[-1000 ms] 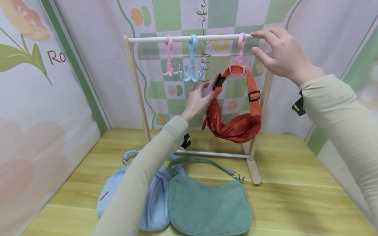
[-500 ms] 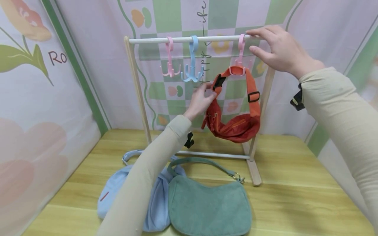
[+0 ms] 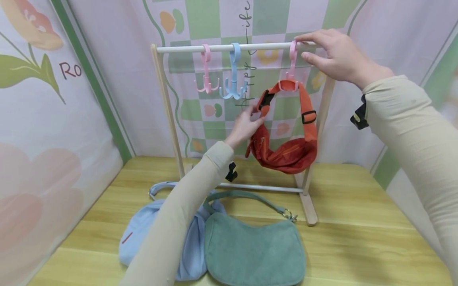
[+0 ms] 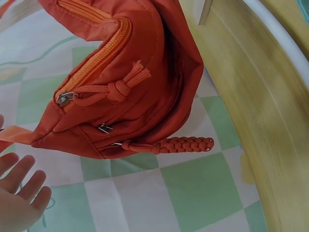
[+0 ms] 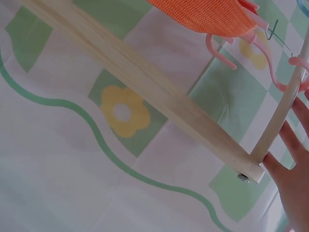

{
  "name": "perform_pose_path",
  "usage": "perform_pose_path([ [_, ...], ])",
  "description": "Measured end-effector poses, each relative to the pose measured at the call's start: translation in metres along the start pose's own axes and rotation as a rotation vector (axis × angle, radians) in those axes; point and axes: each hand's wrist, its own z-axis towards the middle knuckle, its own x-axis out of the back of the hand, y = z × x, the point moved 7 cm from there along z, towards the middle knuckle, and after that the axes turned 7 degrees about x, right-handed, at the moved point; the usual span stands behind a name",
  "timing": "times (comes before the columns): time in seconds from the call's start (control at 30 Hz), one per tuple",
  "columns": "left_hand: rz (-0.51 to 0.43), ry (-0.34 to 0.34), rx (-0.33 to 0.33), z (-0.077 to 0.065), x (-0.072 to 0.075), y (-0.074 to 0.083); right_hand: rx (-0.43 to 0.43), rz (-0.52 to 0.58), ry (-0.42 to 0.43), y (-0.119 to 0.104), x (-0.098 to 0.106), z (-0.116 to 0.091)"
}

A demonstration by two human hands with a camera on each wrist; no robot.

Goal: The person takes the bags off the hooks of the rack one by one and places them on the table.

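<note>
left hand [image 3: 247,125]: orange fabric strap [image 3: 305,99] below white round rod [image 3: 264,46] now within reach; pinching, cannot tell
right hand [image 3: 340,55]: loose-fingered on rod

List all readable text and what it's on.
"Ro": left wall cloth.
"ppy": back cloth, sideways.
"ife": same cloth, sideways.
Letters near rail and blue hook: partly hidden.
Red mark on light blue bag: no legible text.
Red bag, green bag: none readable.

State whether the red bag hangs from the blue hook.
No, the red bag hangs by its orange strap from the pink hook nearest the right hand, and the blue hook bears nothing.
</note>
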Motion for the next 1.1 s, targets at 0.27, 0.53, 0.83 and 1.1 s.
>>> perform_pose_path([
  [0.27,-0.059,-0.019,0.037,0.001,-0.002,-0.001,-0.023,0.018,-0.032,0.002,-0.002,0.002],
  [0.53,-0.217,-0.057,0.066,0.003,-0.003,-0.001,-0.035,0.019,-0.043,0.002,-0.001,0.003],
  [0.83,-0.211,-0.07,0.059,0.001,-0.002,-0.005,-0.05,0.029,-0.063,0.003,-0.003,0.006],
  [1.1,-0.188,-0.088,0.074,0.001,0.0,-0.011,-0.057,0.033,-0.066,0.003,-0.004,0.008],
])
